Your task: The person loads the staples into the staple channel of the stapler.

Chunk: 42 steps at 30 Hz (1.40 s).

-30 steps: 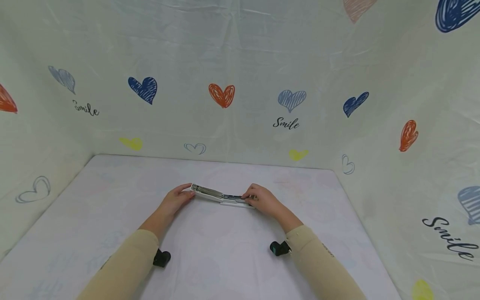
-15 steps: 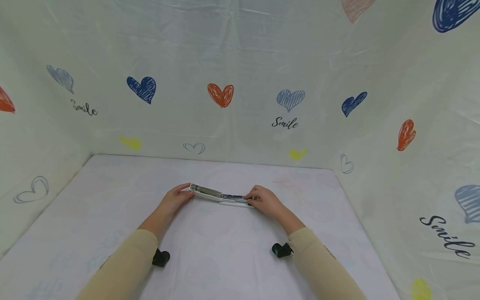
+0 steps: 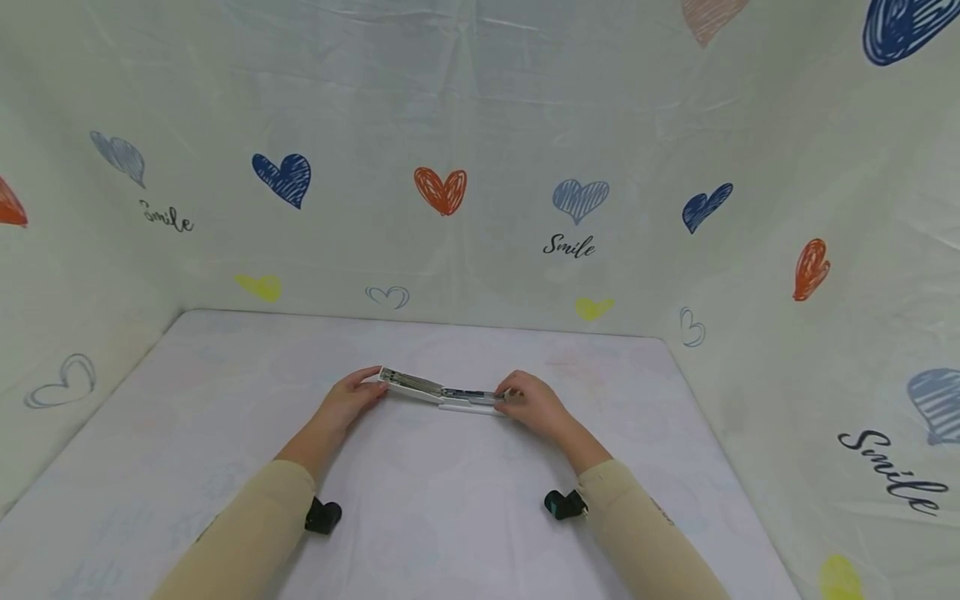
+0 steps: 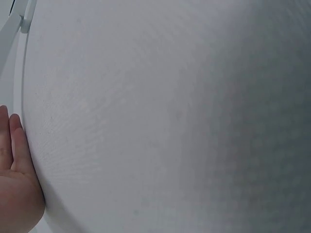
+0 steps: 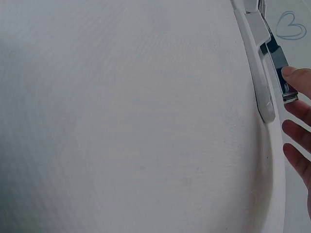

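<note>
A white stapler point(image 3: 416, 392) lies opened out, its top part folded back to the left and its base point(image 3: 468, 408) on the table. My left hand point(image 3: 348, 404) grips the end of the top part between thumb and fingers. At the other end my right hand point(image 3: 534, 404) pinches the dark metal magazine point(image 3: 468, 394). In the right wrist view the thumb rests on the magazine point(image 5: 278, 63), which stands raised beside the white base point(image 5: 260, 82); the other fingers of the right hand point(image 5: 299, 121) are spread below. The left wrist view shows part of the left hand point(image 4: 17, 179).
The white table point(image 3: 420, 517) reaches back to a pale curtain point(image 3: 495, 108) printed with hearts and words. A black wrist device point(image 3: 324, 517) sits at the left sleeve and another point(image 3: 565, 504) at the right sleeve.
My right hand has shifted slightly to the right along the stapler, and more of the magazine shows. The left hand keeps its grip in about the same place.
</note>
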{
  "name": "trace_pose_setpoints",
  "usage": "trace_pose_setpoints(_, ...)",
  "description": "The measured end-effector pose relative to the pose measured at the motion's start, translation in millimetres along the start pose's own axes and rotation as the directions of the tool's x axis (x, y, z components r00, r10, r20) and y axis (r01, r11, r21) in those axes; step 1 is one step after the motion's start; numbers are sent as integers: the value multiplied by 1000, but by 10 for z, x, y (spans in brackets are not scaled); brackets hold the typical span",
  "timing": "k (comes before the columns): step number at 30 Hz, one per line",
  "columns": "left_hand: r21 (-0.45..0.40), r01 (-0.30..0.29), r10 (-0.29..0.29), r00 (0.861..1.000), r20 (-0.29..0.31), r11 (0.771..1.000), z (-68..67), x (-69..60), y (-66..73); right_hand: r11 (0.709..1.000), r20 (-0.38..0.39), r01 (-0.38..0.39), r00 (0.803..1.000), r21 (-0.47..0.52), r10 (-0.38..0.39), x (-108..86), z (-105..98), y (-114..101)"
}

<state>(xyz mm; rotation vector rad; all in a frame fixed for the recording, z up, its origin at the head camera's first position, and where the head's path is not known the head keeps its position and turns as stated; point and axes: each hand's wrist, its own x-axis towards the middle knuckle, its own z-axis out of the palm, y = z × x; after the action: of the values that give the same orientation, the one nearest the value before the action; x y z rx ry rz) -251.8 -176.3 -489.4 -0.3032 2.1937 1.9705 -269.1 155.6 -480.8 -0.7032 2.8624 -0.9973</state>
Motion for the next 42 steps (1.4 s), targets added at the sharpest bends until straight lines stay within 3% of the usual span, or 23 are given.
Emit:
trace_pose_setpoints(11,-8,-11,11,1000,1,1000,7,15,-11,996,-21,-75,997,55,76,-30,21,76)
trace_pose_setpoints(23,-8,-25,25,1000,14,1000,-11,-19,27,996,-11,-76,997,48,77,-82,33,201)
trace_pose_setpoints(36,107,-81,79,997,24,991,-33,-10,57,984,-2,-121,992,130,123,-82,70,260)
trace_pose_setpoints(42,252,-141,137,990,33,957,-16,-35,215,980,-16,-132,991,146,136,-82,96,281)
